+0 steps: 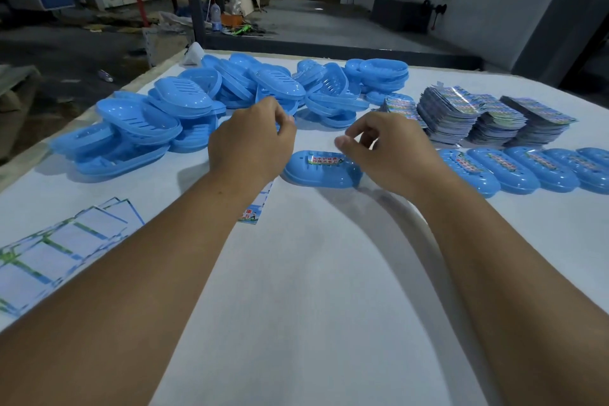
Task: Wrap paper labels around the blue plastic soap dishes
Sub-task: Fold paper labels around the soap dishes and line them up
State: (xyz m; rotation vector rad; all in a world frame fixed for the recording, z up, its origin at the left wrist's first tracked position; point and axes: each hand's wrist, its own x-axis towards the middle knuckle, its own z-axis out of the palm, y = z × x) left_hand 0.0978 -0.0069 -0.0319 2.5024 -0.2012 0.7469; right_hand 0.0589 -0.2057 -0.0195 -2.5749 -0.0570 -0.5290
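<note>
1. Blue plastic fills your bench: a loose heap of unwrapped soap dishes lies at your 11 o'clock on the white table.
2. Your left hand reaches toward that heap, fingers curled at its near edge; you cannot tell from this view whether they have hold of a dish.
3. Your right hand hovers at 12 o'clock, fingers loosely curled, holding nothing, just above the labelled dish.
4. That dish lies upside down between your hands, a printed paper label across its middle.
5. At 2 o'clock a row of finished dishes lies side by side, each banded.
6. Behind them, at 1 o'clock, stand stacks of labels.
7. At 9 o'clock flat label sheets fan out, and one more label pokes out from under your left forearm.
</note>
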